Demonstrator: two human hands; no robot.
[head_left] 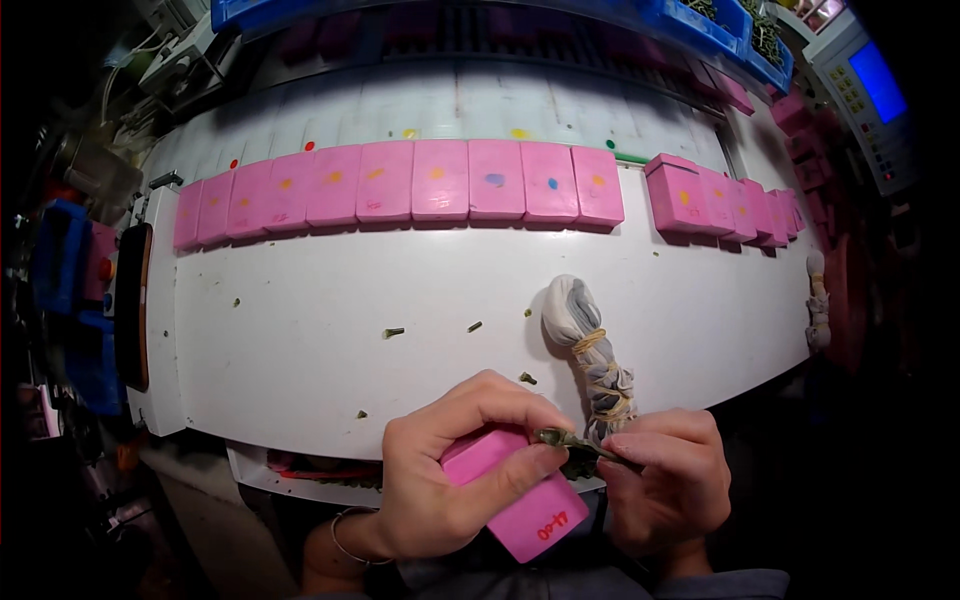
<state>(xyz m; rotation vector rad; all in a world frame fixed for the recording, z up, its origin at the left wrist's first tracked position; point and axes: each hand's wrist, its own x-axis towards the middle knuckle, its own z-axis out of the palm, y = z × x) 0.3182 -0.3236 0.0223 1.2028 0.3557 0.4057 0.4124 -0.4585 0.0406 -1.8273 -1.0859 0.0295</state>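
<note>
A small dark green piece (556,437) is sitting near the white table's (300,330) front edge, between the left hand's (455,480) thumb and forefinger, while the right hand's (670,475) fingertips are pinching what seems its slim tail; looking light and perhaps fragile, it is inviting a gentle hold at the thicker end. The left fingers are also cradling a pink block (522,508), probably stiff, best gripped by its sides. Beyond, a banded cloth bundle (590,355) is lying.

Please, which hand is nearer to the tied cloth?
The right hand. It is beside the lower end of the tied cloth; contact is unclear. The left hand is farther from that end, to its left, holding the pink block.
</note>
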